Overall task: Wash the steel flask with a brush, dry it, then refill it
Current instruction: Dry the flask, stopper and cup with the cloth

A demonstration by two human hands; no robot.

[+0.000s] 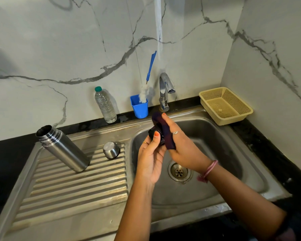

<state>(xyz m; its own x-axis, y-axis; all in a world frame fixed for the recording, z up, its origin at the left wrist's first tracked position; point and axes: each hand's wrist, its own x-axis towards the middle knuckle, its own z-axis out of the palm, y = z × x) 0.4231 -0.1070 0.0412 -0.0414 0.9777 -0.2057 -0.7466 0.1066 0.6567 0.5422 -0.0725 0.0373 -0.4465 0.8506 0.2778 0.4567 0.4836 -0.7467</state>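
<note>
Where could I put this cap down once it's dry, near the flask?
The ribbed drainboard is bare in front of the steel flask and steel cup, toward the near edge. The back ledge is crowded: water bottle, blue cup, tap, then the basket.

- Bare forearms, no sleeves in view.
- Left hand [150, 159]: thin gold ring [145, 143], orange nail polish.
- Right hand [182, 148]: silver ring [175, 132], orange nails, pink thread band [209, 169] round the wrist.
</note>
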